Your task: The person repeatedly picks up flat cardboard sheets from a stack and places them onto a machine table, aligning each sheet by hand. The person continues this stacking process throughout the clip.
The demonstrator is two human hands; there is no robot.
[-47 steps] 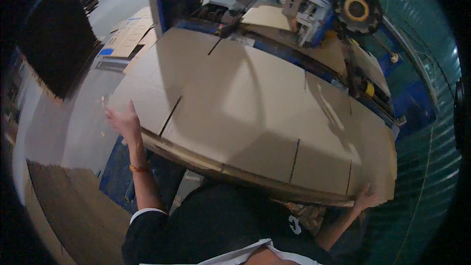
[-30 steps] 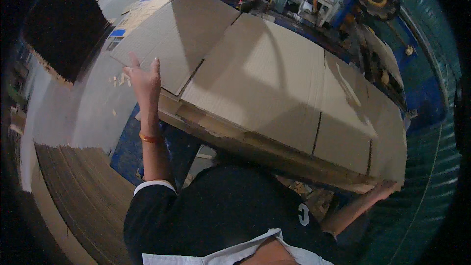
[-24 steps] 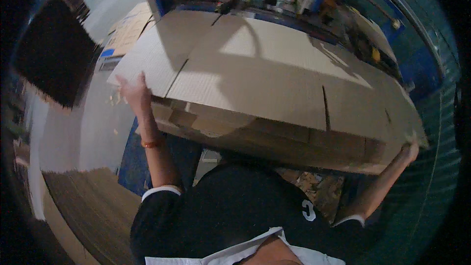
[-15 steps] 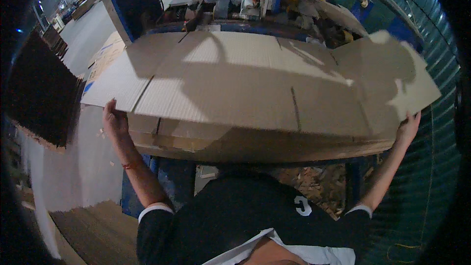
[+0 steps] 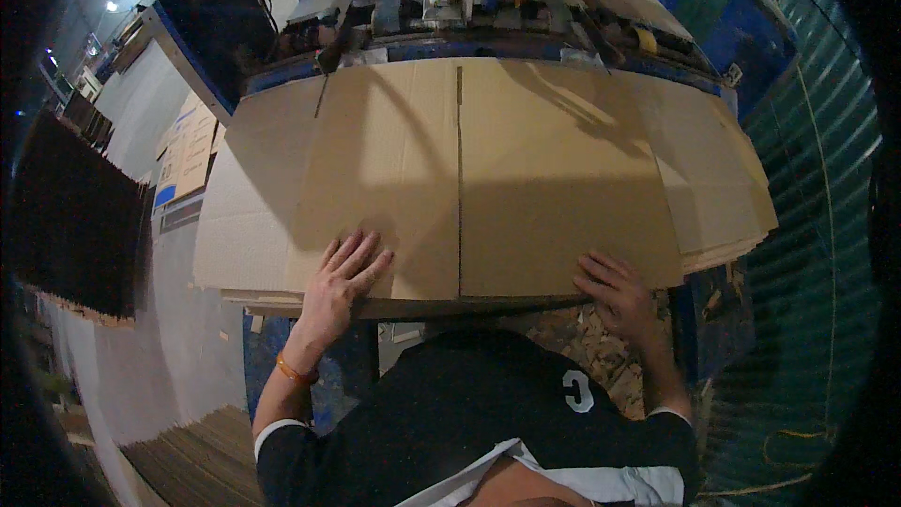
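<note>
Black short-sleeved shirt with white trim (image 5: pixel 469 404): one bold white character (image 5: pixel 577 391), chest, wearer's right side. Flat tan printed cardboard sheets (image 5: pixel 194 131), left background: dark lettering (image 5: pixel 168 172) toward the left edge, blue printed band (image 5: pixel 166 194) at the near edge, finer print too small to read.

Left hand (image 5: pixel 338 291), fingers spread, on near edge of folded cardboard (image 5: pixel 563 150); right hand (image 5: pixel 619 293) at same edge; sheet stack (image 5: pixel 249 225) under both; blue-framed machine (image 5: pixel 432 19) beyond hands; scraps (image 5: pixel 584 343) below right hand
</note>
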